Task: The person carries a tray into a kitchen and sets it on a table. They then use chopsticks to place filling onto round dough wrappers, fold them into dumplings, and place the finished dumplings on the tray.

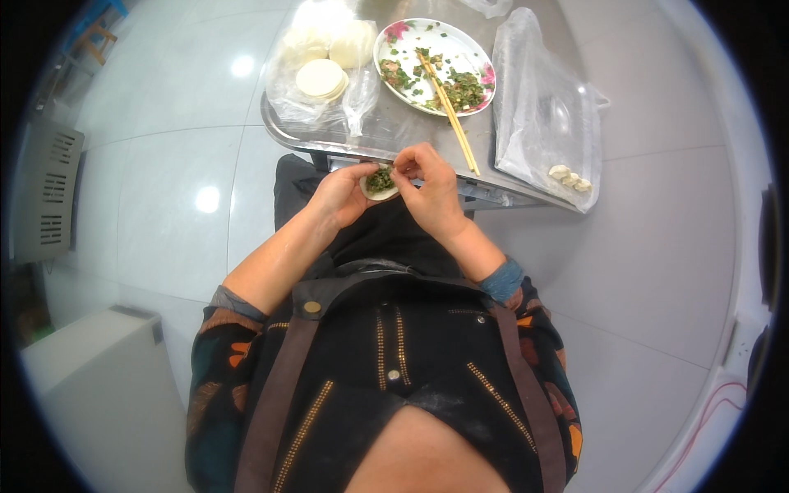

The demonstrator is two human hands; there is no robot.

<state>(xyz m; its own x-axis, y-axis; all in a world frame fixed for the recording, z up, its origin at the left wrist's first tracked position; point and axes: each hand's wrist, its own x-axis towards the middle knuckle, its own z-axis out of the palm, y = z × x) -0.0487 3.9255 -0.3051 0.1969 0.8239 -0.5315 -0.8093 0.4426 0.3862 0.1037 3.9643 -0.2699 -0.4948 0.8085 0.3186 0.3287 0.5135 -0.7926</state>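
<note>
My left hand [345,194] holds a round dumpling wrapper [381,196] just in front of the table's near edge. Chopped green filling [380,179] lies in the middle of the wrapper, which is still unfolded. The fingertips of my right hand [428,188] pinch the wrapper's right rim. Beyond my hands is an oval white plate [394,38] with pink flowers, bearing more of the green and meat filling [463,90]. A pair of wooden chopsticks [449,110] rests across the plate, and their ends reach over the table's near edge.
A stack of wrappers [320,78] lies on a clear plastic bag [283,101] at the table's left, with more wrappers behind. On the right, a plastic-covered tray [524,123] carries several folded dumplings [569,177] at its near corner. The metal table [320,137] has a rounded left corner.
</note>
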